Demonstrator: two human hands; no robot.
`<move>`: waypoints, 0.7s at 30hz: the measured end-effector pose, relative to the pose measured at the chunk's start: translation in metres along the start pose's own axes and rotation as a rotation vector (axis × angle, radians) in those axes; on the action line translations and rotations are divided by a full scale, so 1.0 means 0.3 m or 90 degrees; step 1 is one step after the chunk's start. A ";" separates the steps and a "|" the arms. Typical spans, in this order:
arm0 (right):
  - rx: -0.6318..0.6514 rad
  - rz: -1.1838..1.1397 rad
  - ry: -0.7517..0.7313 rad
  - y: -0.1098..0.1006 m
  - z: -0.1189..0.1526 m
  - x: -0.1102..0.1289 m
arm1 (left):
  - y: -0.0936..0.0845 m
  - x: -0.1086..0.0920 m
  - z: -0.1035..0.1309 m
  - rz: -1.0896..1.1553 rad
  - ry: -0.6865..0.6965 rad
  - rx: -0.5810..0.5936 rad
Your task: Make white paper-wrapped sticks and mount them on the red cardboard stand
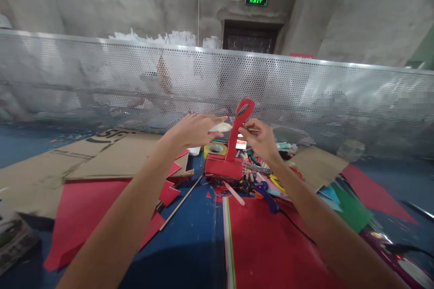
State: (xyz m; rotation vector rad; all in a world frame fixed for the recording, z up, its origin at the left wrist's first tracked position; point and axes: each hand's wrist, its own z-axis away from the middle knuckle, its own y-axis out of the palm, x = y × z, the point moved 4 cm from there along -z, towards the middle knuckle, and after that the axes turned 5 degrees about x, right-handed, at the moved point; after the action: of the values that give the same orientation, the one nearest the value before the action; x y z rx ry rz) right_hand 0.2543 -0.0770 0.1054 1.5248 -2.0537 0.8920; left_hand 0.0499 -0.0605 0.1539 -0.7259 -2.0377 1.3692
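A red model (224, 168) with a boxy base and a tall upright stem ending in a loop stands on the blue table. Left of the stem, my left hand (200, 130) is closed around a whitish oval object (222, 127), whose tip points toward the stem. On the stem's other side, my right hand (260, 137) pinches a small thin piece too blurred to name, close to the red surface. A roll of yellow tape (214, 149) sits behind the base, and a pink marker (234, 193) lies in front.
Cardboard (111, 156) and red sheets (88, 207) cover the left. A blue glue gun (267, 196) with a cable, yellow-handled scissors (277, 183) and several markers lie right of centre. A red paper stack (271, 244) lies nearer. Behind stands a perforated metal screen (190, 76).
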 end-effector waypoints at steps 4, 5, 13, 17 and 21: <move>0.010 0.053 -0.023 -0.010 -0.006 0.008 | 0.002 -0.003 0.000 -0.004 0.002 0.001; 0.008 0.066 -0.027 -0.013 -0.007 0.007 | 0.001 -0.005 0.000 -0.004 0.003 -0.002; -0.016 0.110 -0.038 -0.024 -0.014 0.003 | 0.013 -0.028 -0.011 0.000 0.009 -0.038; -0.021 0.153 -0.050 -0.041 -0.022 0.011 | 0.031 -0.023 -0.021 0.016 0.016 -0.046; -0.001 0.218 -0.066 -0.047 -0.031 0.031 | 0.032 -0.039 -0.022 0.006 0.002 -0.050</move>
State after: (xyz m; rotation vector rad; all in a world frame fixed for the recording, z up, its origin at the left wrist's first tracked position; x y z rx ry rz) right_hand 0.2646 -0.0794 0.1215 1.2625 -2.4377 0.9472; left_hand 0.0638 -0.0617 0.1449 -0.7708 -2.0982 1.2991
